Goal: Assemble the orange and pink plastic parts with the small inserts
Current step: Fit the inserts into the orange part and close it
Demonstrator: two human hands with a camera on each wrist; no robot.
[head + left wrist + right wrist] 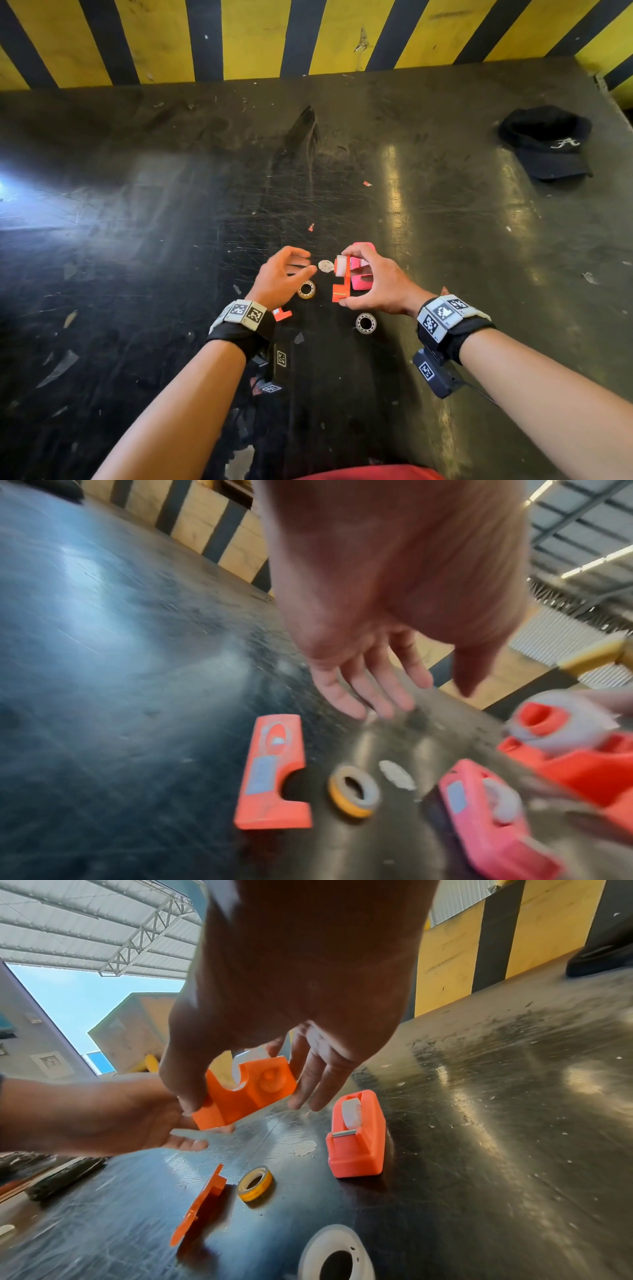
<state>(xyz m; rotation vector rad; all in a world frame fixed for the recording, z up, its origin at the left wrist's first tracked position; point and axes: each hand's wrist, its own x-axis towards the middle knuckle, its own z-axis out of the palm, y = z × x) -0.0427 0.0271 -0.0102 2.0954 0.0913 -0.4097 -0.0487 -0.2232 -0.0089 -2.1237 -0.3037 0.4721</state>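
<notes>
My right hand grips an orange dispenser half upright above the table, thumb at its lower end and fingers over the top. A white tape roll sits in its notch. Just left of it hovers my left hand, its fingers relaxed and holding nothing. A pink dispenser with a white roll inside stands on the table behind the right hand. A flat orange side plate lies below the left wrist. A small yellow-edged tape roll and a clear roll lie nearby.
The dark scratched table carries small orange chips and a white smear. A black cap lies at the far right. A yellow and black striped wall closes the far edge.
</notes>
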